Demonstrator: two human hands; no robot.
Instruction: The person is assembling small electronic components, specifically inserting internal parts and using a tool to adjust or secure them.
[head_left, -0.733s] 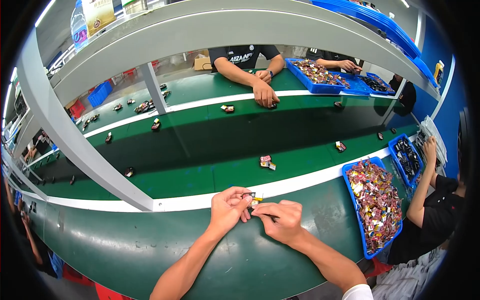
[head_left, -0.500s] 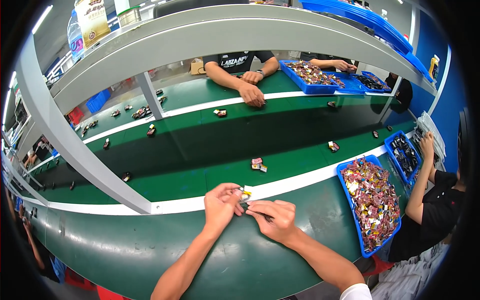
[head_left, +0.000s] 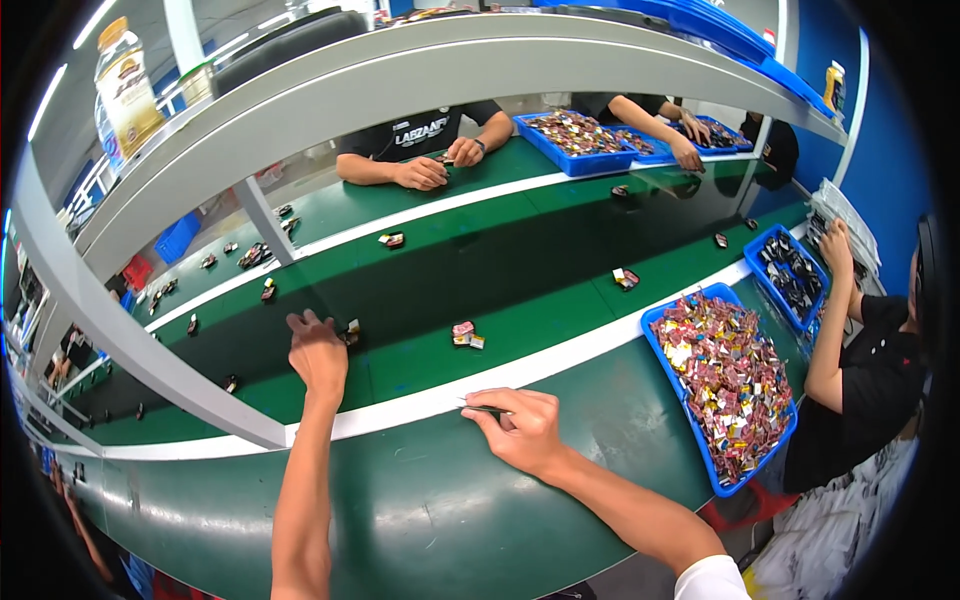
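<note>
My left hand [head_left: 318, 352] is stretched over the green conveyor belt [head_left: 415, 350], palm down and fingers apart. Right beside its fingers lies a small black part with a white and yellow tag [head_left: 351, 331]. Above the white rail nearest me, my right hand [head_left: 525, 432] pinches a pair of thin dark tweezers [head_left: 484, 407], whose tips point left. A small pink, white and yellow component [head_left: 466, 335] rests on the belt beyond the right hand.
A blue tray [head_left: 712, 470] heaped with small tagged components stands at my right, with another blue tray [head_left: 788, 277] of black parts behind it. A grey upright [head_left: 150, 330] rises at left. Co-workers sit across the belt and to the right.
My left hand has left the right hand and reached out left over the belt, where the tagged part now lies. The right hand keeps the tweezers. My view has shifted slightly.
</note>
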